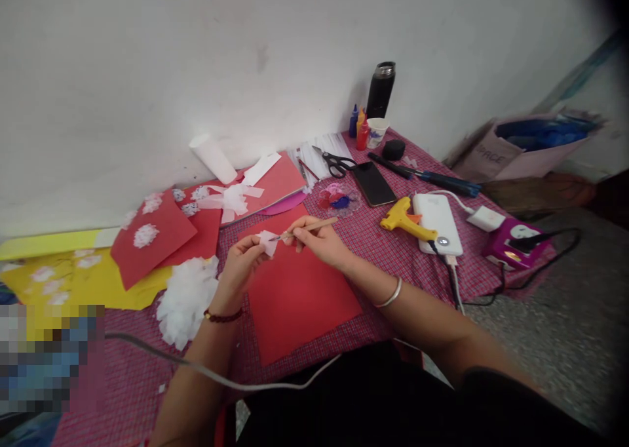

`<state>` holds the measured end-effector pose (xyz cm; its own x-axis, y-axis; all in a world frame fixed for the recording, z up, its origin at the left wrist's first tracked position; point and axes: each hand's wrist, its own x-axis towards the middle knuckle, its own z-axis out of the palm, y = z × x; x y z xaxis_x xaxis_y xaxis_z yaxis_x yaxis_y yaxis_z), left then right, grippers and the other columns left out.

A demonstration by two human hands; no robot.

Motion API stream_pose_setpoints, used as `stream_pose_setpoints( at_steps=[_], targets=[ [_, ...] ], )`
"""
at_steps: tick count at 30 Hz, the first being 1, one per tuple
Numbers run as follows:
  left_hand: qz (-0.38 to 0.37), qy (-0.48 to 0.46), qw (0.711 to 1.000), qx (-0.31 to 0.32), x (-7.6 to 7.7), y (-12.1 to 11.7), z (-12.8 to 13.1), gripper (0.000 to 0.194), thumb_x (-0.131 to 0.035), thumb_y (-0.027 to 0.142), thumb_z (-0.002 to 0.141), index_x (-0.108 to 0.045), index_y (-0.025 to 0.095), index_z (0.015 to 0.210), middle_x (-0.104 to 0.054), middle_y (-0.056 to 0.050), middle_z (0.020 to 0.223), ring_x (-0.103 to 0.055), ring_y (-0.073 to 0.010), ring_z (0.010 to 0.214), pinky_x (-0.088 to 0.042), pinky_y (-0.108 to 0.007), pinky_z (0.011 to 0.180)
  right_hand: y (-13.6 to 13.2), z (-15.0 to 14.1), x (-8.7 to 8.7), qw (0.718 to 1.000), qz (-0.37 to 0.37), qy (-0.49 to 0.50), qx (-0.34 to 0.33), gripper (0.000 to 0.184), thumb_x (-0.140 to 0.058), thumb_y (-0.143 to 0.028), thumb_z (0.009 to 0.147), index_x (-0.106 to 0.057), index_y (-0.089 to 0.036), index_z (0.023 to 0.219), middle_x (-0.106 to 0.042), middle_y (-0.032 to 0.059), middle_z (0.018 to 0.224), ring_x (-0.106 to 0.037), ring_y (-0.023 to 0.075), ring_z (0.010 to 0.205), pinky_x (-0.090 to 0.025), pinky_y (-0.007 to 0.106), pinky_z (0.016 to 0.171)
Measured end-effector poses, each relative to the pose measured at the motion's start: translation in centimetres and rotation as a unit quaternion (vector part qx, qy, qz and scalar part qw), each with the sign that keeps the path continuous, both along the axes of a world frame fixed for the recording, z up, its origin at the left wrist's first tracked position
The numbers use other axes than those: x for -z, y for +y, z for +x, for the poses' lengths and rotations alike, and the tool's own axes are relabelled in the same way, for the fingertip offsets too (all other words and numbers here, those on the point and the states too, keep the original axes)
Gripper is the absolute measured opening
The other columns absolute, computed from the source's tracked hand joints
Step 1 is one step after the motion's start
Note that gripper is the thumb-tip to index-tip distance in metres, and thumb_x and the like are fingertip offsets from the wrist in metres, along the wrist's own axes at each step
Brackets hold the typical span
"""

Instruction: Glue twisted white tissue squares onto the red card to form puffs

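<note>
My left hand [244, 262] pinches a small piece of white tissue paper [268, 242] between its fingertips, above a red paper sheet [299, 296]. My right hand [317, 240] grips a thin wooden paintbrush [314, 226] like a pen, its tip touching the tissue piece. Both hands hover over the red sheet, which lies flat on the red checked cloth [388, 250]. A pile of white tissue scraps [187, 299] lies just left of my left wrist.
A paint palette [338, 200], scissors [335, 162], a phone [373, 183], a yellow glue gun [400, 219], a white power bank [437, 223], paint bottles [360, 131] and a black flask [381, 90] stand beyond the sheet. Red and yellow papers with tissue flowers [147, 236] lie left. A grey cable [206, 375] crosses my lap.
</note>
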<state>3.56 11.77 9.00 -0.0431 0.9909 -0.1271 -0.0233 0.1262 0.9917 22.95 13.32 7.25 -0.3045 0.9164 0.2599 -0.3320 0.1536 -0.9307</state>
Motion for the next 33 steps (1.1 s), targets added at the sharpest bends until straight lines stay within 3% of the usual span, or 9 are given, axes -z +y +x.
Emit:
stream_pose_setpoints(
  at_steps=[6,13,20,26,30,33],
  targets=[
    [-0.002,-0.039,0.999,0.001,0.1,-0.1,0.1,0.016,-0.075,0.026,0.060,-0.063,0.017,0.066,-0.063,0.001,0.061,-0.059,-0.0109,0.054,-0.048,-0.023,0.055,0.2,0.0,0.2,1.000,0.005,-0.002,0.002,0.021,-0.058,-0.038,0.088,-0.061,-0.017,0.088,-0.068,0.0023,0.077,-0.058,0.0094,0.057,-0.048,0.024,0.056],
    [-0.019,-0.107,0.994,0.007,0.2,0.0,0.0,0.026,-0.066,0.038,0.074,-0.070,0.012,0.075,-0.072,-0.008,0.074,-0.066,-0.0137,0.066,-0.053,-0.025,0.064,0.1,0.0,0.2,1.000,0.013,-0.007,0.009,0.021,-0.057,-0.037,0.089,-0.060,-0.017,0.089,-0.068,0.0024,0.078,-0.058,0.0092,0.056,-0.048,0.024,0.056],
    [-0.011,-0.137,0.990,-0.030,1.2,0.3,0.6,0.026,-0.081,0.027,0.061,-0.066,0.017,0.080,-0.070,-0.001,0.076,-0.063,-0.0096,0.063,-0.051,-0.021,0.060,-0.1,0.0,-0.1,1.000,0.016,-0.014,0.004,0.020,-0.057,-0.037,0.088,-0.061,-0.017,0.089,-0.068,0.0018,0.078,-0.058,0.0087,0.057,-0.049,0.023,0.056],
    [0.013,-0.135,0.990,-0.035,1.4,0.2,1.1,0.023,-0.083,0.026,0.060,-0.068,0.017,0.074,-0.068,0.000,0.073,-0.059,-0.0077,0.060,-0.049,-0.021,0.059,0.0,-0.4,0.2,1.000,0.000,-0.003,0.005,0.025,-0.062,-0.042,0.084,-0.066,-0.018,0.086,-0.069,0.0021,0.075,-0.058,0.0100,0.057,-0.047,0.023,0.054],
    [0.034,-0.128,0.991,-0.029,1.3,-0.4,1.4,0.018,-0.082,0.024,0.062,-0.071,0.018,0.075,-0.069,0.000,0.072,-0.061,-0.0081,0.063,-0.048,-0.020,0.062,0.1,-0.6,0.3,0.999,-0.019,-0.003,0.047,0.032,-0.060,-0.047,0.083,-0.069,-0.017,0.077,-0.068,0.0024,0.069,-0.056,0.0097,0.056,-0.044,0.021,0.051],
    [0.077,-0.079,0.994,-0.018,1.3,-1.0,1.8,0.016,-0.081,0.023,0.065,-0.073,0.019,0.078,-0.069,0.000,0.070,-0.060,-0.0084,0.062,-0.048,-0.021,0.062,0.1,-0.8,0.3,0.996,-0.058,0.040,0.056,0.031,-0.059,-0.046,0.084,-0.068,-0.017,0.078,-0.063,-0.0010,0.062,-0.051,0.0072,0.048,-0.040,0.019,0.047]
  ],
)
